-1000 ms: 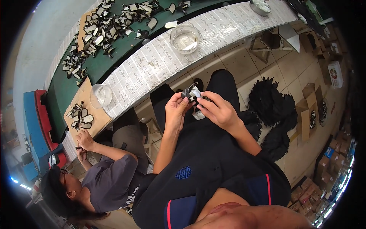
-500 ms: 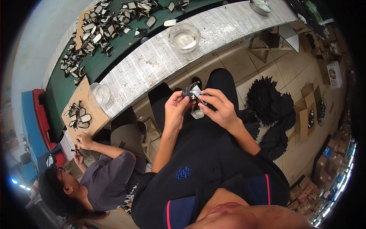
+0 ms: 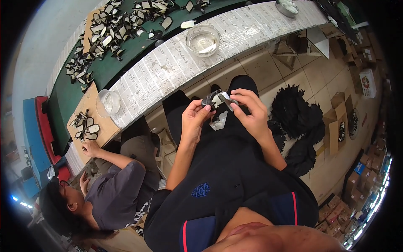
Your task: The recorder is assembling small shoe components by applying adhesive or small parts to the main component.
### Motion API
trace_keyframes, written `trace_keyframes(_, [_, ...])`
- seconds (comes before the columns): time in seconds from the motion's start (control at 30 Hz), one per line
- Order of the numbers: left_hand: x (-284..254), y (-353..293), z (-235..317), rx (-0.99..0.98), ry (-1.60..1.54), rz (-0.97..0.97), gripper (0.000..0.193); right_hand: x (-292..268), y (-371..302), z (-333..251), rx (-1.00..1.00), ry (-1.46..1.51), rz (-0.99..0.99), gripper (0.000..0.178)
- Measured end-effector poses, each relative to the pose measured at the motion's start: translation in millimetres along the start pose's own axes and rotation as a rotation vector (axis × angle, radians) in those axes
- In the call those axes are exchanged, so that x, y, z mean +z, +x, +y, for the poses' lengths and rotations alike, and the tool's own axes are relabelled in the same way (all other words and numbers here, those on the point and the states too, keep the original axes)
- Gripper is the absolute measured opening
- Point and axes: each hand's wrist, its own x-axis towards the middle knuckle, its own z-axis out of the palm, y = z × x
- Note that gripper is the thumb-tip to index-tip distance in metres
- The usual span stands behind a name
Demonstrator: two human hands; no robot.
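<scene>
My left hand (image 3: 194, 119) pinches a small black shoe part (image 3: 207, 100) with a white lining, held above my lap. My right hand (image 3: 253, 111) grips the right end of the same part between thumb and fingers. A white strip (image 3: 224, 96) on it bends up between the two hands. Its exact kind is too small to tell. Below the hands, a pale flat piece (image 3: 218, 122) lies over my dark clothing.
In front is a bench covered in printed silvery sheet (image 3: 161, 69) with a glass bowl (image 3: 203, 40) and a clear dish (image 3: 108, 103). Behind it, a green belt carries piled black-and-white pieces (image 3: 105, 38). A co-worker (image 3: 113, 187) sits left. Black fringed material (image 3: 298, 111) and an open carton (image 3: 338, 126) stand right.
My right hand has moved slightly right and up, and the white strip shows more between my hands. My left hand has barely moved. The co-worker's hands have drawn apart.
</scene>
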Motion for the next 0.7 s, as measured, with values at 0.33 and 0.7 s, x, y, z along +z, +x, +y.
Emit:
trace_keyframes(0.33, [1,2,1,0.018,0.048,-0.024,0.017,6,8,-5,-0.142,-0.052,-0.099,0.024])
trace_keyframes(0.7, [0,1,0,0.002,0.044,-0.019,0.017,-3,9,-2,-0.11,-0.227,0.052,0.025])
